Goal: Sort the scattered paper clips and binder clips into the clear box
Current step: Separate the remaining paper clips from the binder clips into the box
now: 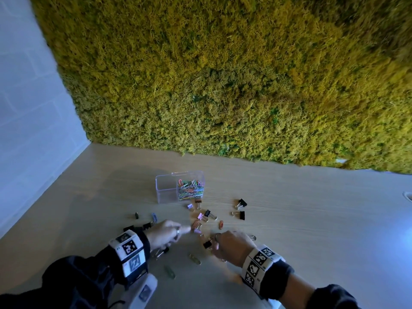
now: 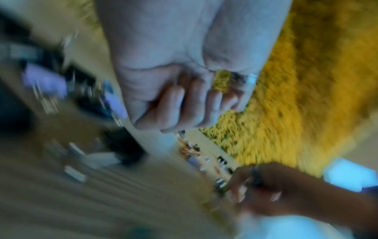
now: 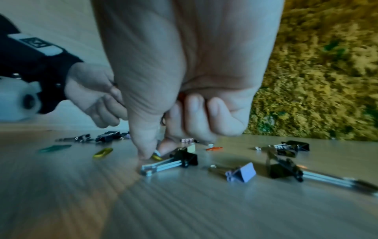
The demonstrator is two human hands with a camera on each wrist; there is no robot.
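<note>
The clear box point(image 1: 165, 188) stands on the wooden table, its right compartment full of coloured paper clips point(image 1: 191, 188). Binder clips and paper clips lie scattered in front of it. My right hand point(image 3: 152, 155) pinches a yellow paper clip point(image 3: 157, 157) against the table with thumb and forefinger, beside a black binder clip point(image 3: 184, 159). Its other fingers are curled, with something orange showing in the palm. My left hand point(image 1: 178, 231) hovers left of a purple binder clip point(image 1: 197, 230), forefinger stretched toward it. The left wrist view is blurred; the other fingers point(image 2: 180, 113) are curled and their contents are unclear.
A yellow-green moss wall point(image 1: 223, 85) rises behind the table point(image 1: 312, 219), and a white wall point(image 1: 33, 108) closes the left side. More black binder clips point(image 1: 241, 203) lie right of the box. Green and yellow paper clips point(image 1: 195, 259) lie near my wrists.
</note>
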